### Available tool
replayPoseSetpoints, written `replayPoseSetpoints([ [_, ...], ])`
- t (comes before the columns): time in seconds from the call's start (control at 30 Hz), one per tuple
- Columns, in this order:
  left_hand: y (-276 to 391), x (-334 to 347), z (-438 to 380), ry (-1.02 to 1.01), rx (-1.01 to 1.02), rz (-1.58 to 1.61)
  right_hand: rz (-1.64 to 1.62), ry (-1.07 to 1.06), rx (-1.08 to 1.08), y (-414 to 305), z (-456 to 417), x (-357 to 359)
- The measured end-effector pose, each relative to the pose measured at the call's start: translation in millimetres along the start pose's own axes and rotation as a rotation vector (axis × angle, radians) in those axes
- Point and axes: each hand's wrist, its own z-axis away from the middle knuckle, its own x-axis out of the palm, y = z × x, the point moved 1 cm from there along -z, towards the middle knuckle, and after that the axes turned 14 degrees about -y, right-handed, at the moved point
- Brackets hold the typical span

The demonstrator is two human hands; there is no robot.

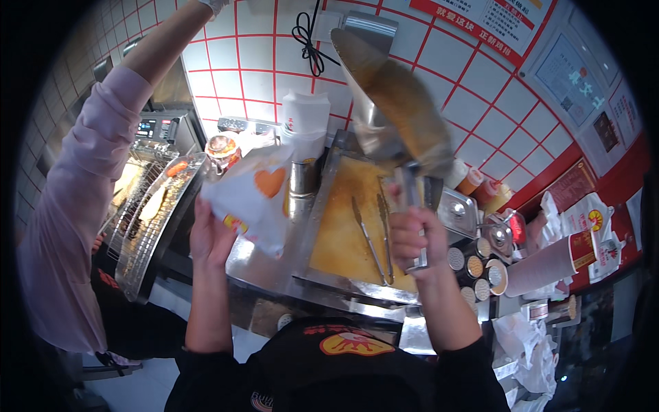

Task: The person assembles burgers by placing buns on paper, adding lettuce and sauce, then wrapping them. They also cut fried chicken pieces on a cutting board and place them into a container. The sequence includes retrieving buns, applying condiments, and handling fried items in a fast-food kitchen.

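My left hand [208,229] holds a white printed paper food bag [257,198] with an orange heart on it. The fingers of my right hand [419,239] are closed on the grip of a large metal scoop [370,113], tilted above the counter and blurred at its right side. Brown residue coats the scoop's inner face. Below it lies a brown-stained tray [342,221] with two pairs of metal tongs [368,242] on it. Left of the tray, a stack of white paper bags [306,116] stands in a metal cylinder [304,180]. The bag's contents are hidden.
At the left, a co-worker's arm [87,154] reaches upward beside a wire rack of fried food [154,211]. Shaker jars [473,268], squeeze bottles [471,180], lidded steel containers [458,208] and stacked paper cups [545,262] stand on the right. A cable [309,49] hangs on the tiled wall.
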Motion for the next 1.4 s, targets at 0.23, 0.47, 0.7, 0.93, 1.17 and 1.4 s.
replayPoseSetpoints([
  [0.23, 109, -20, 146, 0.226, 0.075, -0.266, -0.536, -0.171, 0.486, 164, -81, -127],
  [0.47, 112, 0, 170, 0.210, 0.069, -0.179, -0.071, 0.367, 0.297, 254, -91, -244],
  [0.7, 62, 18, 102, -0.028, -0.175, -0.120, 0.258, 0.553, 0.229, 240, -74, -285],
  [0.93, -58, 67, 22, -0.221, -0.529, -0.107, 1.394, 0.065, 0.453, 106, 82, -125],
  [1.17, -244, 156, 29, -0.694, -1.031, 0.259, 1.812, 0.745, -0.972, 62, 224, 2],
  [1.4, -354, 268, 127, -0.823, -1.424, 0.243, 1.178, 1.076, -2.005, 82, 337, 30],
])
